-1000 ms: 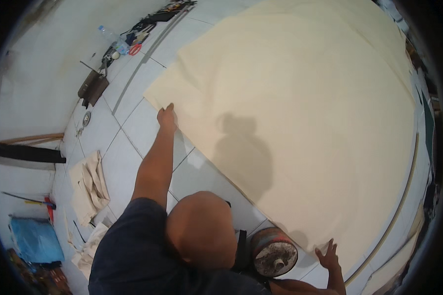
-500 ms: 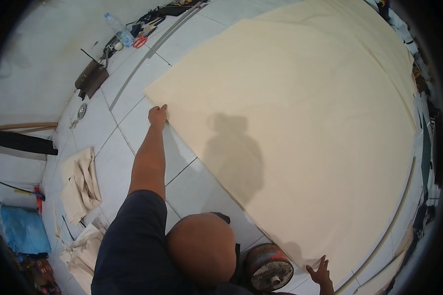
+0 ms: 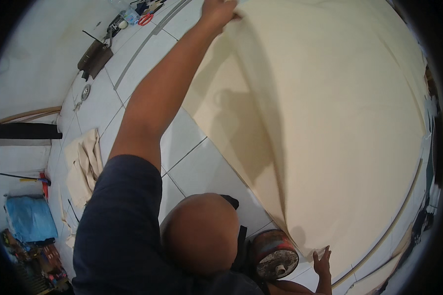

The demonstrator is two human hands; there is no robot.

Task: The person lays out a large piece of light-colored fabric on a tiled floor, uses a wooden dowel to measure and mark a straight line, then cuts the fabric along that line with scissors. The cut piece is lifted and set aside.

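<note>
A large cream cloth [image 3: 349, 128] covers most of the floor in front of me. At the top of the view my left hand [image 3: 218, 15] is closed on its near-left edge and holds it raised. From there the lifted layer slopes down in a long fold, and another cream layer [image 3: 209, 98] lies flat beneath it. My right hand [image 3: 322, 261] rests at the cloth's near corner on the lower right, fingers spread apart. Close to that hand stands a round, worn, rusty-looking container [image 3: 274, 253] with a knob on its end.
My bent knee [image 3: 202, 233] is beside the container. A folded cream cloth [image 3: 83, 164] and a blue bag [image 3: 32, 219] lie on the left. Red-handled scissors [image 3: 145, 19], a plastic bottle [image 3: 130, 15] and a dark brown object [image 3: 95, 59] lie along the wall. A long thin strip [image 3: 389, 233] curves along the right.
My left hand has moved up and to the right, lifting the cloth's edge off the layer below. The right hand stays at the near corner.
</note>
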